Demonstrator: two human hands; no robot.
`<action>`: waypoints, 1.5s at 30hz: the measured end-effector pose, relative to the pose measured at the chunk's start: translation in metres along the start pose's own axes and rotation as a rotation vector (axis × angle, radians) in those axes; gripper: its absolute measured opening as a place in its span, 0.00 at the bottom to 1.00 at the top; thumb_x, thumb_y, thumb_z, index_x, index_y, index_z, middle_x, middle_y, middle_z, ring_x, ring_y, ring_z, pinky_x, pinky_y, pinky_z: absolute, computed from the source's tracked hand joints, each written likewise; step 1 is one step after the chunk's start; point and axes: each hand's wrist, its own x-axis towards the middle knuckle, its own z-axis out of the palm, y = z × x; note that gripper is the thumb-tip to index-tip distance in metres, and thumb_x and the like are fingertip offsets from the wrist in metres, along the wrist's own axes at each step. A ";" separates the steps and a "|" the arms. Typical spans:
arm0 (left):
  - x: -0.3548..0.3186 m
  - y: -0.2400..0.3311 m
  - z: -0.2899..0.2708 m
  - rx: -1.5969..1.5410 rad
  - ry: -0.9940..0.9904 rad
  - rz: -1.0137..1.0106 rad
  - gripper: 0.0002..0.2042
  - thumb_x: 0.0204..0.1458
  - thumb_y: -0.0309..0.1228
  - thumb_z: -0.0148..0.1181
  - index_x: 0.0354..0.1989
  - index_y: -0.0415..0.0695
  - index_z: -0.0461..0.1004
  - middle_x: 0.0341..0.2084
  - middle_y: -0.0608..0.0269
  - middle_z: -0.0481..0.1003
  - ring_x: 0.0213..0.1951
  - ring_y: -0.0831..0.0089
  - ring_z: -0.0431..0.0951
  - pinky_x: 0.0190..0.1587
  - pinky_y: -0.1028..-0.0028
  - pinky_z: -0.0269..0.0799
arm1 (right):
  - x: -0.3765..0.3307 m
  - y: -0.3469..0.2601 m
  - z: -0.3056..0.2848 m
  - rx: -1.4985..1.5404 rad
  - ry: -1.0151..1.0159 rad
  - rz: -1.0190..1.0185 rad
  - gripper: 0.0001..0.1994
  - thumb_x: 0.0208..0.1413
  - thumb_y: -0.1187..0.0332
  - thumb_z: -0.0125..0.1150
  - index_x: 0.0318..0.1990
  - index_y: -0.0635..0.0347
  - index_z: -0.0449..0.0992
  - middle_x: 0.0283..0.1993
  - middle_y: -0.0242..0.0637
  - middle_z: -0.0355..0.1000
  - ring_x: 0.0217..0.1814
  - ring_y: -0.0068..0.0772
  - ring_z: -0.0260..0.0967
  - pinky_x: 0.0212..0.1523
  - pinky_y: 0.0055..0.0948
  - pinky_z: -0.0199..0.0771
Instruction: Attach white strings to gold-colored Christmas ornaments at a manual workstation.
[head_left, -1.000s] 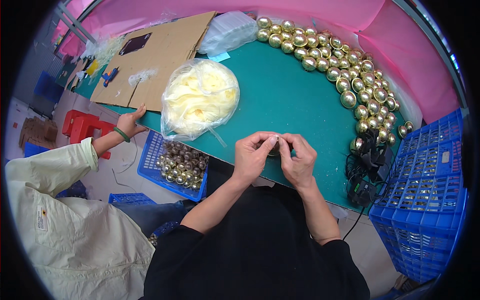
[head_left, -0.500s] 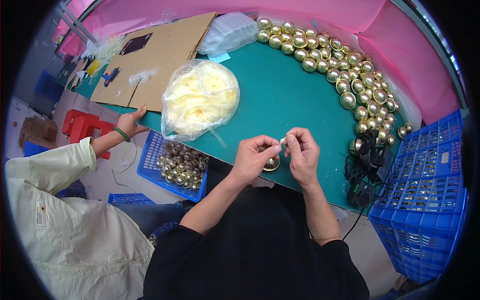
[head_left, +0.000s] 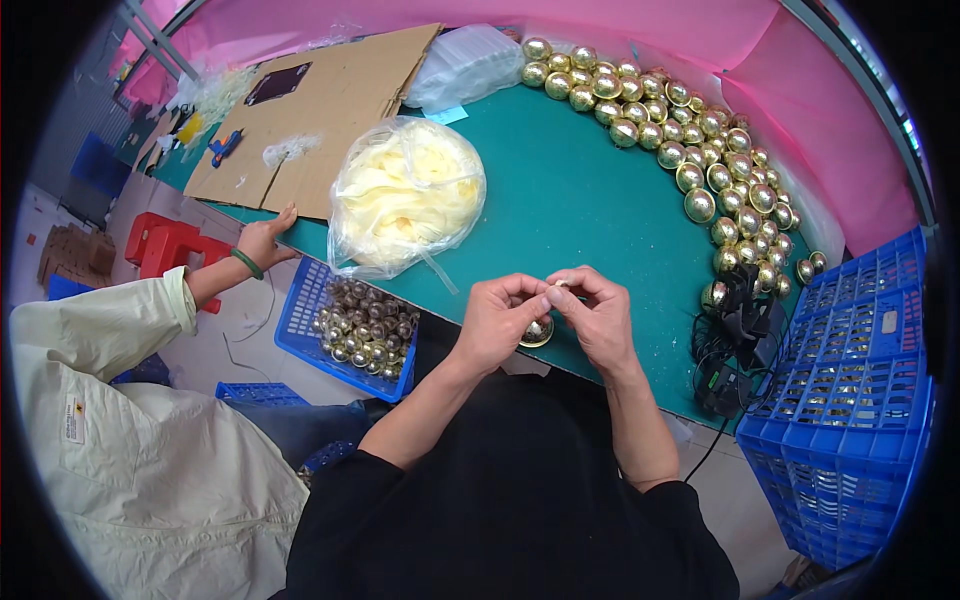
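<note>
Close together over the near edge of the green table, my left hand (head_left: 496, 318) and my right hand (head_left: 598, 322) pinch fingertip to fingertip. Between them is a tiny pale piece (head_left: 560, 284), too small and too covered to name. Just under my fingers a gold ball ornament (head_left: 537, 331) rests on the table, partly hidden by my left hand. Ahead and to the left stands a clear plastic bag (head_left: 408, 195) stuffed with pale yellow, thin, soft-looking material.
Many gold balls (head_left: 700, 204) line the table's far right side. Black adapters with cables (head_left: 735, 335) lie beside stacked blue crates (head_left: 840, 400). Left are a cardboard sheet (head_left: 330, 100), a glue gun (head_left: 226, 148), a crate of balls (head_left: 300, 310) and a co-worker's hand (head_left: 262, 243).
My right hand has come in against the left, and the fingertips now meet over the small piece. The view has shifted slightly.
</note>
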 end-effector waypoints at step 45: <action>-0.018 -0.006 -0.080 -0.234 0.193 -0.014 0.09 0.65 0.31 0.64 0.39 0.35 0.82 0.20 0.72 0.72 0.21 0.84 0.65 0.26 0.80 0.61 | -0.003 -0.008 0.030 -0.613 -0.488 0.054 0.07 0.57 0.70 0.69 0.34 0.67 0.82 0.29 0.43 0.76 0.29 0.37 0.74 0.32 0.37 0.72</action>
